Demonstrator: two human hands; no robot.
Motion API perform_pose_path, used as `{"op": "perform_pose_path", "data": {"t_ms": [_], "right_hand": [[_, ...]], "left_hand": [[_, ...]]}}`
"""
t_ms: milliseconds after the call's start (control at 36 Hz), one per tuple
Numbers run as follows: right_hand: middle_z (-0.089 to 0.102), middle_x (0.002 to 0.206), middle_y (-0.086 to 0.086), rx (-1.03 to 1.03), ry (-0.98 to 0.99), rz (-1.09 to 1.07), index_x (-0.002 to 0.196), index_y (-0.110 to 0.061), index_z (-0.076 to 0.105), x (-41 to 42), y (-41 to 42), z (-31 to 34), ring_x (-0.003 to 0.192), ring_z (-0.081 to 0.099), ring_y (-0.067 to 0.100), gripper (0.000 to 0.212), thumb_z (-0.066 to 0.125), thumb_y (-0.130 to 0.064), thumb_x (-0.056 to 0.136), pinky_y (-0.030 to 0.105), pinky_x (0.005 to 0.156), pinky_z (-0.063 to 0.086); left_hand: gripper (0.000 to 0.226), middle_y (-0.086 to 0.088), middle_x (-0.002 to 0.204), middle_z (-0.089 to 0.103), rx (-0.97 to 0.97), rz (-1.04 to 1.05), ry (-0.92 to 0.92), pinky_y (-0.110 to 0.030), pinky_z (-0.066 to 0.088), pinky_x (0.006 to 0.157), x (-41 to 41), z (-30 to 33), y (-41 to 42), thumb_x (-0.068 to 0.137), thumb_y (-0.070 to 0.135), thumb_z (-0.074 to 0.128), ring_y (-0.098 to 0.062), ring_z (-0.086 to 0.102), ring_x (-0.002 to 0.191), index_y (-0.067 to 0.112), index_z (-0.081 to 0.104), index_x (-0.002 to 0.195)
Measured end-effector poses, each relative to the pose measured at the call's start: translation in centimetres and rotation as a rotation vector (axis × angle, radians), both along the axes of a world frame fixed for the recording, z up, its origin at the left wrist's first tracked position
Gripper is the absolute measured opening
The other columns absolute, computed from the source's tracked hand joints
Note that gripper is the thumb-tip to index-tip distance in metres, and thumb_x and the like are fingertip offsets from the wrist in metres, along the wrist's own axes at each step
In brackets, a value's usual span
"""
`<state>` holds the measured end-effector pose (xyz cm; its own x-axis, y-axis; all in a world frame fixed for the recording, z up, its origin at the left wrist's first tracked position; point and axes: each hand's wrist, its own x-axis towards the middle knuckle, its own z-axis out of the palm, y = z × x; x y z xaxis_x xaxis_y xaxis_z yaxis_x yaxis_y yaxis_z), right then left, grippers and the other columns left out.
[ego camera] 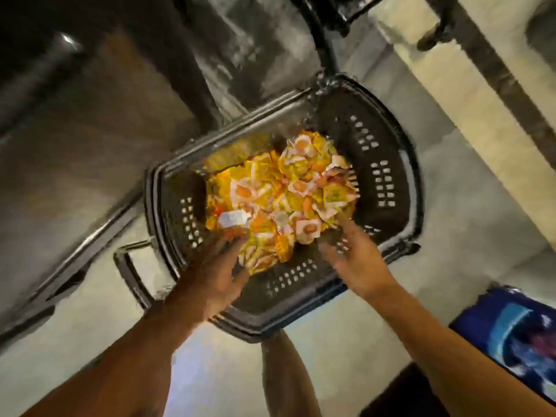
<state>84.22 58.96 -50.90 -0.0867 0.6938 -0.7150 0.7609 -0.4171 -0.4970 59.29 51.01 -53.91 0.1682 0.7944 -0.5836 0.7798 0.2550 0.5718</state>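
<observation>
Sachets (279,191) are lying heaped in the black basket (388,139) on the floor, likely light and slippery (best scooped from beneath), with left hand (210,278) and right hand (358,263) reaching in at the near side, fingers spread, holding nothing.

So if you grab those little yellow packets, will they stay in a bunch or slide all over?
Probably slide: the packets are many loose sachets heaped in the basket, so some would spill from the left hand and right hand. They look thin and crumpled, so likely floppy and light. Their wrappers look glossy, maybe slippery.
</observation>
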Motion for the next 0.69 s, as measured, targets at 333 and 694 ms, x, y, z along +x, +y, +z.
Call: {"op": "perform_pose_path", "data": {"t_ms": [333, 694], "right_hand": [[0.040, 0.154, 0.014, -0.149, -0.285, -0.234, 0.156, -0.013, 0.027, 2.6, 8.0, -14.7, 0.141, 0.040, 0.032, 0.088, 0.075, -0.040, 0.088, 0.035, 0.113, 0.034], [0.024, 0.160, 0.015, -0.151, -0.472, -0.374, 0.159, -0.012, 0.013, 1.1, 7.8, -23.5, 0.146, 0.031, 0.039, 0.129, 0.087, -0.060, 0.065, 0.050, 0.117, 0.035]], "left_hand": [[0.063, -0.003, 0.165, 0.014, 0.001, -0.127, 0.218, -0.050, 0.009, 0.123, 0.4, -13.8, 4.3, 0.091, 0.026, 0.062, -0.029, -0.003, 0.154, 0.023, 0.040, 0.150], [0.075, -0.010, 0.165, 0.012, 0.139, -0.114, 0.178, -0.062, 0.031, 0.110, 0.0, -17.2, 1.6, 0.077, 0.037, 0.069, -0.034, -0.001, 0.154, 0.027, 0.041, 0.146]]}}
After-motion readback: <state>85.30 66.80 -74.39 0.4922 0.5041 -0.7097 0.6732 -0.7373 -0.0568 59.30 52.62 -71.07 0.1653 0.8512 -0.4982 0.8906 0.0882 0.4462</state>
